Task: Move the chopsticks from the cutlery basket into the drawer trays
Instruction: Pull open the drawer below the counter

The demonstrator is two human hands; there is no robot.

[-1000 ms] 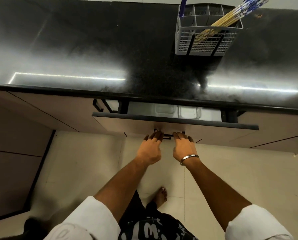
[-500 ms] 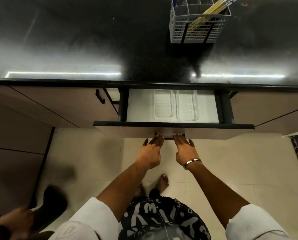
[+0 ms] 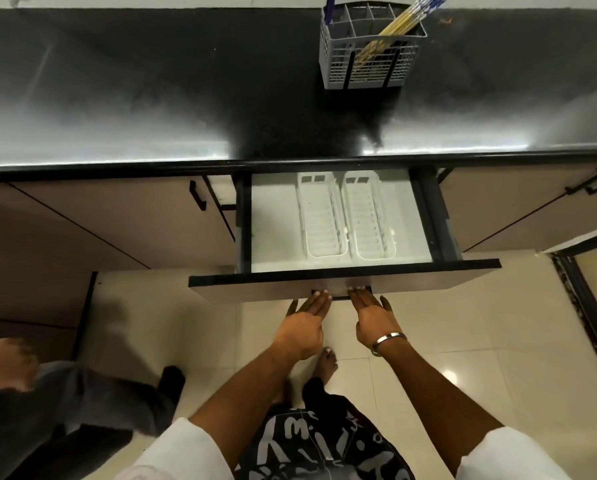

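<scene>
With both hands, left hand and right hand, hooked by the fingertips under the drawer handle, the two trays just beyond lie bare, while every chopstick stands in the cutlery basket far beyond on the tabletop.

White scattered letters cover the person's black shorts at six o'clock; they form no readable word. No other text, label, brand or number is legible.
</scene>
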